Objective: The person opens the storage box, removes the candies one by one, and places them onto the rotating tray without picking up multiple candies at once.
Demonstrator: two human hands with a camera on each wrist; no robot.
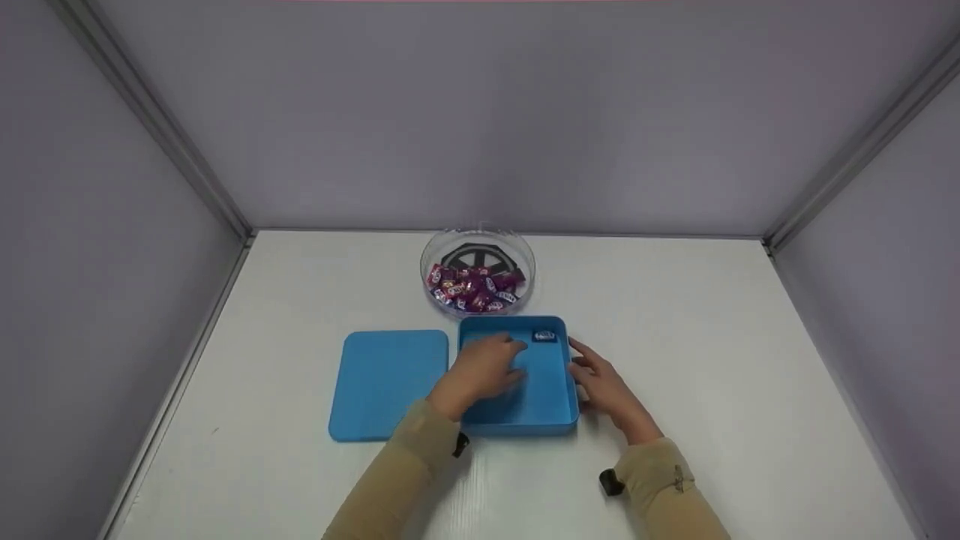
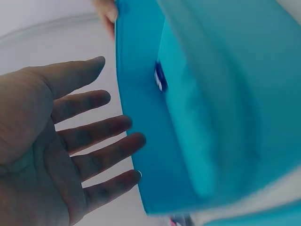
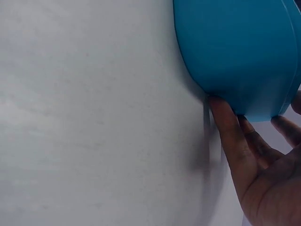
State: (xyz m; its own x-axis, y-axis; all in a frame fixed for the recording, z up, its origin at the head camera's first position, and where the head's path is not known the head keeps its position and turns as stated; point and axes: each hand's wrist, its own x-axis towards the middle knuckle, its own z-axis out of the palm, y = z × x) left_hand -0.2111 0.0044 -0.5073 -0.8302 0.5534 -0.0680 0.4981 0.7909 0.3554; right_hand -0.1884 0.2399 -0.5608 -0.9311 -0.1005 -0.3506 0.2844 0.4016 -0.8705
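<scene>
A blue open box (image 1: 546,390) stands on the white table, with one dark blue wrapped candy (image 1: 544,337) lying in its far right corner. My left hand (image 1: 486,367) is over the left part of the box. In the left wrist view its spread fingers (image 2: 101,129) hold nothing, and the candy (image 2: 160,76) shows away from them inside the box. Against the outside of the box's right wall rest the extended fingers (image 3: 227,125) of my right hand (image 1: 607,388). Part of the box's left side is hidden behind my left hand and forearm.
Left of the box lies a flat blue lid (image 1: 390,382), partly covered by my left sleeve. Behind the box is a clear round bowl (image 1: 531,279) with several red, purple and blue wrapped candies (image 1: 476,291). Grey panels (image 1: 480,112) enclose the table at the back and sides.
</scene>
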